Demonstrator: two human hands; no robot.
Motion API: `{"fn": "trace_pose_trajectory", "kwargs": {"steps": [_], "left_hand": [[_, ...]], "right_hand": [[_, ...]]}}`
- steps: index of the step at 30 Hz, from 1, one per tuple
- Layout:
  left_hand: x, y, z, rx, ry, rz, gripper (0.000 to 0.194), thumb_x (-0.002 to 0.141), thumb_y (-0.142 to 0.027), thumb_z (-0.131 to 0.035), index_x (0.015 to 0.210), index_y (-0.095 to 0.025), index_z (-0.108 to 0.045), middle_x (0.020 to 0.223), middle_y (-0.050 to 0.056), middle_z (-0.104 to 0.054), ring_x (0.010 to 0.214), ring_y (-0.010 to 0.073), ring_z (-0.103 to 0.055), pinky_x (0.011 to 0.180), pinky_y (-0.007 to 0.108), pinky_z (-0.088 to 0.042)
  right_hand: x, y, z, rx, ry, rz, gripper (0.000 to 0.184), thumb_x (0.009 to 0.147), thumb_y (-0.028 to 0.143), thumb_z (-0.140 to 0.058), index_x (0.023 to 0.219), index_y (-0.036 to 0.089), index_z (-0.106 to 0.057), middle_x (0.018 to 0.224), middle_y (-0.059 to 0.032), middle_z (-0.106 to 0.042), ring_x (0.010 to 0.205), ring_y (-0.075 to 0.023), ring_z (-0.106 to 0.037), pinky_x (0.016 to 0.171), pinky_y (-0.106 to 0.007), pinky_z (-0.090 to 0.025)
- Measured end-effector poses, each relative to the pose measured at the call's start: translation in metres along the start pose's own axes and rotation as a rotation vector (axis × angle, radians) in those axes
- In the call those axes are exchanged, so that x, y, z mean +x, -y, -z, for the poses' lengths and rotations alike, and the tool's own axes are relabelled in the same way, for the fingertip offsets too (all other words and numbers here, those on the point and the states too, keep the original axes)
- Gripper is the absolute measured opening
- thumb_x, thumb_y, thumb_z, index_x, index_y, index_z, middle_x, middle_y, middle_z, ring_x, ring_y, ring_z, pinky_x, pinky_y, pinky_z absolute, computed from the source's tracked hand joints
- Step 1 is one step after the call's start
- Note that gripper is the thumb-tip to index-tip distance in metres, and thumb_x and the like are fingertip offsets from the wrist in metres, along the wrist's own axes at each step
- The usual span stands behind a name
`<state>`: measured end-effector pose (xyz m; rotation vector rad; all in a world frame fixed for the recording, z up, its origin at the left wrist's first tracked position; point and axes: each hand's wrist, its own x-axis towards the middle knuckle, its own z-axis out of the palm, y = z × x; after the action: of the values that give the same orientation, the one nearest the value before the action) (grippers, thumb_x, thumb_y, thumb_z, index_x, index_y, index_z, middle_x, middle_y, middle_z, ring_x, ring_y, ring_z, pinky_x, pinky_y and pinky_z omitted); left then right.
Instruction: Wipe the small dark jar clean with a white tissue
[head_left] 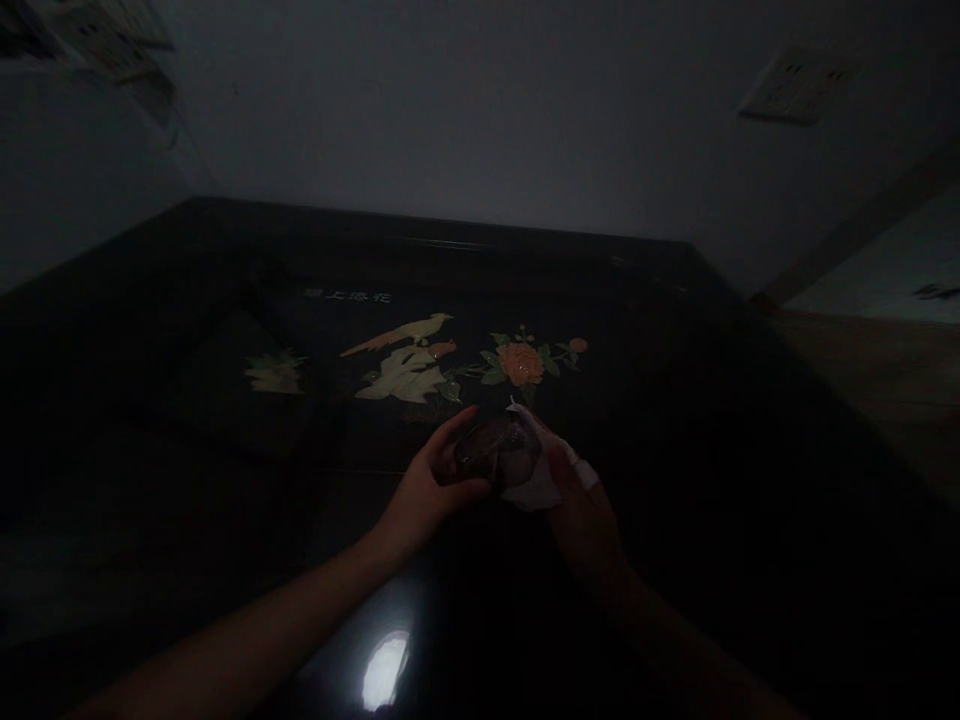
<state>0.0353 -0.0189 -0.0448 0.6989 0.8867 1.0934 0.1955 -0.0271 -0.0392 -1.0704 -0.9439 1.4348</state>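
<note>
In the dim head view, my left hand (pixel 420 495) is wrapped round a clear glass (pixel 476 450) that lies tilted on its side, its opening toward the right. My right hand (pixel 589 520) grips a crumpled white tissue (pixel 536 488), which touches the glass at that right end. How far the tissue reaches inside cannot be made out. Both hands are above the near part of a dark glossy table (pixel 315 510). Darkness hides most of the right hand's fingers.
The tabletop bears a bird design (pixel 405 365), an orange flower design (pixel 520 364) and a smaller leafy design (pixel 276 372). Behind the table rises a pale wall (pixel 450 120) with a socket plate (pixel 795 85). A bright reflection (pixel 385 670) shows near the front.
</note>
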Motion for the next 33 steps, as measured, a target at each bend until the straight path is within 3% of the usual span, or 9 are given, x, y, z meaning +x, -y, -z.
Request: {"fn": "trace_pose_trajectory", "kwargs": {"steps": [2, 4, 8, 12, 15, 18, 21, 27, 33], "left_hand": [[0.000, 0.003, 0.002, -0.031, -0.018, -0.014, 0.088, 0.051, -0.020, -0.086, 0.131, -0.019, -0.048, 0.115, 0.012, -0.069, 0.103, 0.0279, -0.066, 0.086, 0.034, -0.051], [0.000, 0.005, 0.004, -0.024, -0.037, -0.028, 0.075, 0.054, -0.024, -0.086, 0.122, -0.018, -0.055, 0.110, 0.011, -0.070, 0.098, 0.0270, -0.068, 0.083, 0.033, -0.052], [0.000, 0.007, 0.008, 0.010, -0.007, -0.068, 0.057, 0.062, -0.031, -0.083, 0.113, -0.019, -0.062, 0.120, 0.011, -0.067, 0.106, 0.0273, -0.065, 0.087, 0.031, -0.051], [0.000, 0.006, 0.005, 0.016, 0.031, -0.067, 0.060, 0.066, -0.034, -0.082, 0.120, -0.019, -0.062, 0.119, 0.010, -0.068, 0.106, 0.0264, -0.065, 0.090, 0.031, -0.050], [-0.001, 0.006, 0.003, -0.016, -0.007, -0.040, 0.068, 0.062, -0.031, -0.085, 0.124, -0.019, -0.060, 0.118, 0.010, -0.068, 0.105, 0.0258, -0.066, 0.092, 0.031, -0.049], [0.001, 0.007, 0.005, -0.047, -0.102, -0.029, 0.070, 0.055, -0.028, -0.089, 0.118, -0.018, -0.061, 0.107, 0.010, -0.072, 0.096, 0.0249, -0.069, 0.085, 0.030, -0.052], [0.003, 0.009, 0.007, -0.064, -0.142, -0.055, 0.058, 0.055, -0.031, -0.089, 0.106, -0.015, -0.066, 0.099, 0.010, -0.074, 0.089, 0.0245, -0.070, 0.081, 0.031, -0.053], [-0.007, 0.013, -0.002, -0.099, -0.103, -0.057, 0.044, 0.075, -0.036, -0.077, 0.115, -0.018, -0.067, 0.116, 0.009, -0.070, 0.111, 0.0246, -0.063, 0.103, 0.035, -0.044], [-0.014, 0.016, -0.010, -0.156, -0.027, 0.044, 0.043, 0.078, -0.040, -0.073, 0.115, -0.019, -0.068, 0.124, 0.010, -0.066, 0.123, 0.0268, -0.055, 0.111, 0.040, -0.036]], "right_hand": [[0.000, -0.002, 0.000, 0.033, -0.004, 0.002, 0.047, 0.088, 0.054, -0.054, 0.124, 0.025, -0.064, 0.132, -0.0062, -0.063, 0.123, -0.0274, -0.057, 0.109, -0.047, -0.039], [-0.002, -0.005, 0.000, 0.052, 0.007, 0.015, 0.044, 0.089, 0.052, -0.054, 0.124, 0.026, -0.064, 0.131, -0.0054, -0.063, 0.123, -0.0267, -0.057, 0.110, -0.047, -0.038], [-0.006, -0.006, -0.001, 0.070, 0.027, 0.069, 0.041, 0.092, 0.049, -0.052, 0.125, 0.027, -0.064, 0.134, -0.0042, -0.061, 0.127, -0.0265, -0.053, 0.111, -0.046, -0.038], [-0.012, -0.002, 0.000, 0.015, 0.030, 0.099, 0.044, 0.093, 0.048, -0.049, 0.131, 0.027, -0.058, 0.138, -0.0051, -0.057, 0.130, -0.0278, -0.050, 0.110, -0.047, -0.038], [-0.013, 0.000, 0.000, -0.036, 0.028, 0.134, 0.046, 0.093, 0.048, -0.049, 0.133, 0.026, -0.057, 0.140, -0.0062, -0.056, 0.131, -0.0279, -0.049, 0.111, -0.047, -0.037], [-0.011, 0.001, 0.000, -0.084, 0.006, 0.161, 0.047, 0.092, 0.051, -0.050, 0.130, 0.025, -0.059, 0.139, -0.0074, -0.056, 0.131, -0.0283, -0.049, 0.112, -0.048, -0.036], [-0.008, -0.002, 0.001, -0.101, -0.011, 0.179, 0.044, 0.093, 0.050, -0.049, 0.128, 0.027, -0.060, 0.138, -0.0062, -0.058, 0.133, -0.0272, -0.047, 0.114, -0.048, -0.033], [-0.009, -0.008, 0.004, -0.206, 0.013, 0.217, 0.044, 0.095, 0.047, -0.045, 0.135, 0.030, -0.053, 0.143, -0.0050, -0.053, 0.136, -0.0263, -0.043, 0.115, -0.050, -0.030], [-0.007, -0.009, 0.008, -0.496, 0.097, 0.385, 0.044, 0.099, 0.038, -0.039, 0.143, 0.033, -0.042, 0.150, -0.0024, -0.043, 0.143, -0.0228, -0.030, 0.118, -0.049, -0.025]]}}
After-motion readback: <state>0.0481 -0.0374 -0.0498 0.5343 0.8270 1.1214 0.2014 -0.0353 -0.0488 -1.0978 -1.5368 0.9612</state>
